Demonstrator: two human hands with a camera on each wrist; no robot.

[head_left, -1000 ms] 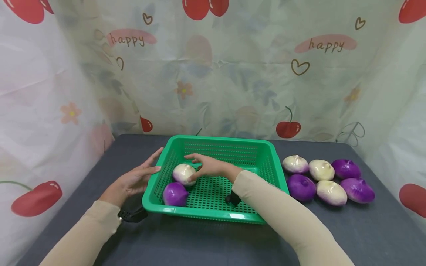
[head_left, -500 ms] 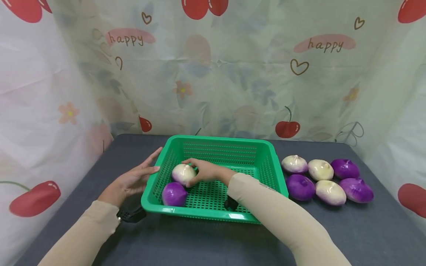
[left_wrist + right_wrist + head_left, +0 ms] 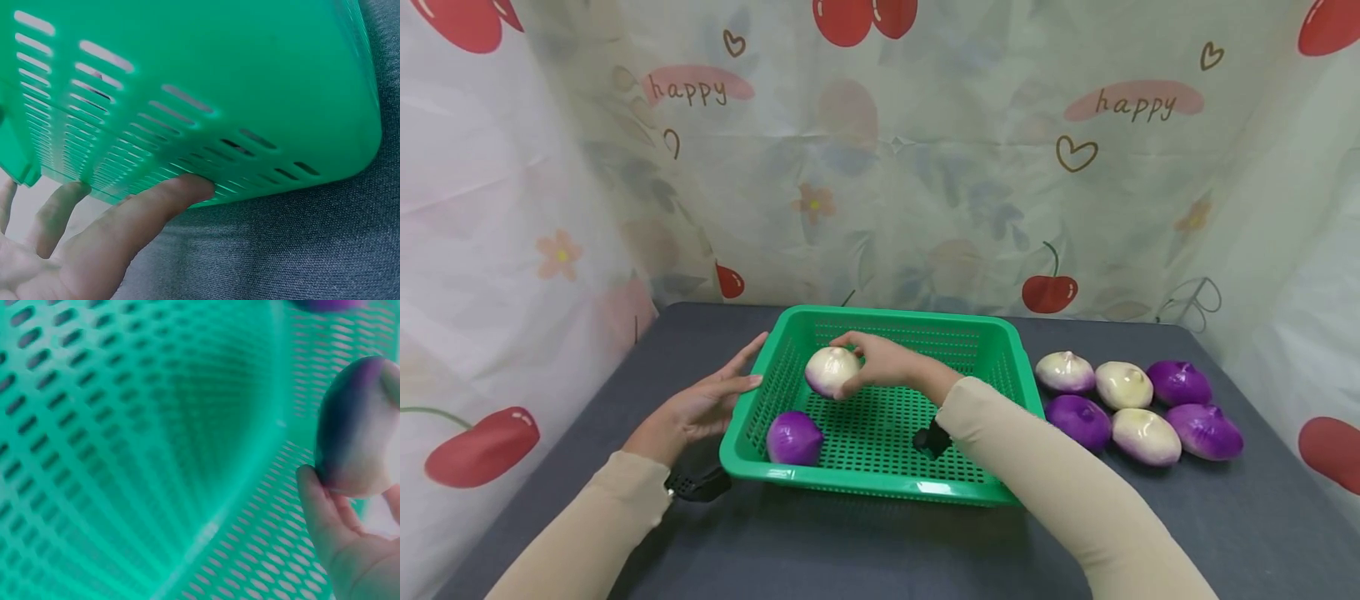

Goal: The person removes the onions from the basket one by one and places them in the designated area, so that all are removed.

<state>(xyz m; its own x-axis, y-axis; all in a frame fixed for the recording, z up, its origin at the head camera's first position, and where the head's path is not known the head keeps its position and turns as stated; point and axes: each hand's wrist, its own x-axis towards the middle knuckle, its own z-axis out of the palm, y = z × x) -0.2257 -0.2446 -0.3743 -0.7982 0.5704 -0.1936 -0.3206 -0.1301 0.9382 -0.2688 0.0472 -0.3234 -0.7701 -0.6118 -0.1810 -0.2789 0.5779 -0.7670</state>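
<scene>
My right hand (image 3: pixel 883 362) pinches a white-and-purple turnip (image 3: pixel 831 372) between thumb and fingers, above the floor of the green plastic basket (image 3: pixel 880 492). In the right wrist view the turnip (image 3: pixel 353 434) shows a dark purple side and a pale side, with fingers under it. A purple turnip (image 3: pixel 795 438) lies in the basket's near left corner. My left hand (image 3: pixel 703 408) stands at the basket's left outer wall, fingers spread. In the left wrist view, the thumb of that hand (image 3: pixel 112 237) touches the slotted green wall.
To the right of the basket, several purple and white turnips (image 3: pixel 1146 422) sit in two rows on the dark grey table (image 3: pixel 880 550). A patterned curtain (image 3: pixel 917 200) hangs behind and at both sides. A thin cord loop (image 3: pixel 1198 296) lies at the back right.
My right hand has closed on the white-and-purple turnip and lifted it off the basket floor, up and slightly right, away from the purple one. My left hand has stayed at the basket's side.
</scene>
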